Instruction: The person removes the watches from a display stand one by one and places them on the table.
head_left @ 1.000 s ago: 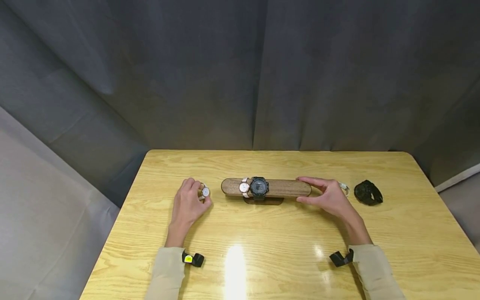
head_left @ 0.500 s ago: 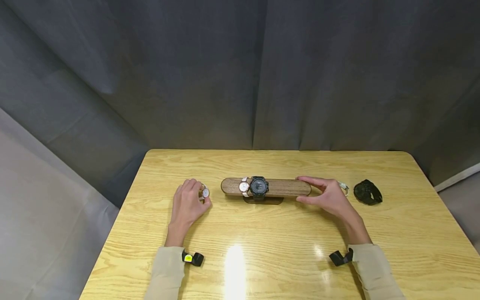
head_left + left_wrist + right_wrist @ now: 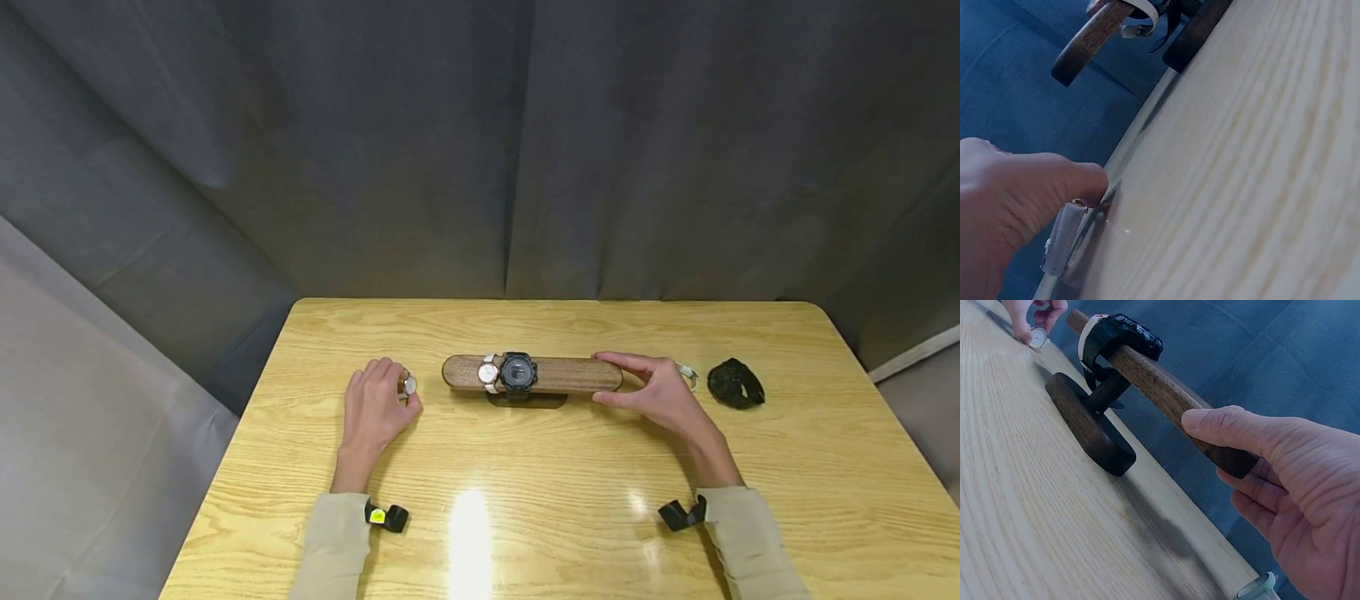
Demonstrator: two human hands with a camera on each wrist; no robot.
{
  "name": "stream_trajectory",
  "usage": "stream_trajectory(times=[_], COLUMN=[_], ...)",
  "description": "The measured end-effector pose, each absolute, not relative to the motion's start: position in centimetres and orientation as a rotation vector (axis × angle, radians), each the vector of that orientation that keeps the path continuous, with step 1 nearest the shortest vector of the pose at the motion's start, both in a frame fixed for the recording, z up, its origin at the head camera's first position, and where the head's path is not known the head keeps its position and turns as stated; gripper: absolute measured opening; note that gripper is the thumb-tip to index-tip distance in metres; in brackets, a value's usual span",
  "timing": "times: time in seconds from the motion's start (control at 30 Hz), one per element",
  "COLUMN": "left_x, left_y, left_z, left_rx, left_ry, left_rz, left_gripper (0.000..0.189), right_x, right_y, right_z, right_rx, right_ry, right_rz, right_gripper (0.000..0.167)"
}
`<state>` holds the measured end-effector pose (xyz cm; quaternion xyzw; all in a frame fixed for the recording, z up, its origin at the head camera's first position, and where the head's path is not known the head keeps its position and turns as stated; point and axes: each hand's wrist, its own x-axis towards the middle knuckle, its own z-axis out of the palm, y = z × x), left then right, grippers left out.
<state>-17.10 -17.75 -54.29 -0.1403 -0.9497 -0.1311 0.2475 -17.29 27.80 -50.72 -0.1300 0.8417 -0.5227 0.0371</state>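
My left hand pinches a small white-strapped wristwatch between thumb and fingers, low over the table on the left. In the left wrist view part of its pale strap shows below the thumb. My right hand grips the right end of a wooden watch stand, thumb on the near side, fingers behind the bar. Around the bar's left half sit a white-strapped watch with a rose-coloured rim and, beside it, a chunky black watch.
Behind my right hand a pale green watch lies partly hidden. Farther right is another black watch on its side. The wooden table ends at a dark curtain at the back.
The watch in my left hand has turned slightly and shifted a little left. My right hand and the watch stand have stayed in place.
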Motion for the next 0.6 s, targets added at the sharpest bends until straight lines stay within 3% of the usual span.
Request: stream_trajectory(times=[0.23,0.6], left_x=[-17.1,-16.7], left_y=[-17.4,-15.8], left_z=[-53.6,-52.1], left_rx=[-0.325,-0.405], left_ry=[-2.613,-2.406], left_rz=[-0.491,-1.14], left_gripper=[0.033,0.032], right_x=[-17.3,-17.4], right_y=[27.9,27.9], right_z=[-50.7,-50.6], right_rx=[-0.42,-0.42], right_ry=[2.561,2.546], right_rz=[-1.611,-1.621], right_gripper=[0.058,0.057])
